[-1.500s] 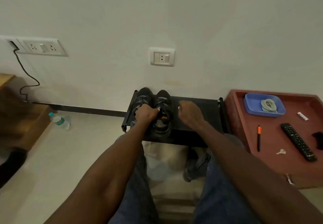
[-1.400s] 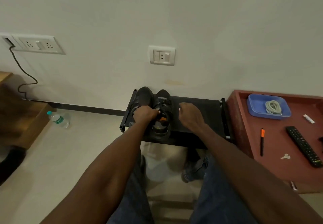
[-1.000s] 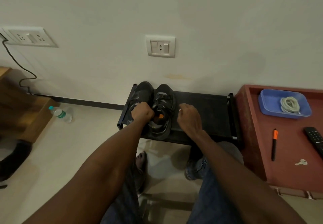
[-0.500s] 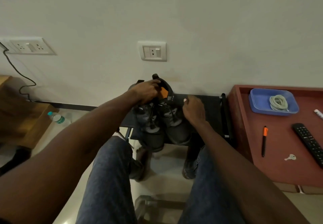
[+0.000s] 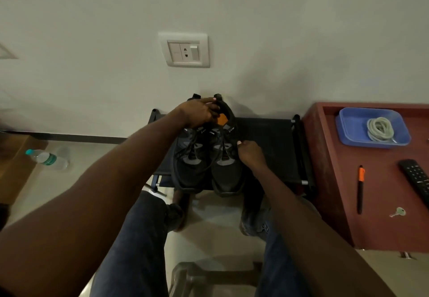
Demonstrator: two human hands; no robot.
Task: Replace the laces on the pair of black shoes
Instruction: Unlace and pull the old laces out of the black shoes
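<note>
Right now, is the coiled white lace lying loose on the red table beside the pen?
No, the coiled white lace sits inside the blue tray on the red table.

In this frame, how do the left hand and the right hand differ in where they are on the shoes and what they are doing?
The left hand grips the heel ends of the black shoes, holding the pair up; the right hand sits lower, against the outer side of the right-side shoe. The left hand's fingers curl round the collars; what the right hand's curled fingers hold, if anything, cannot be told. Both touch the shoes above the black rack.
</note>
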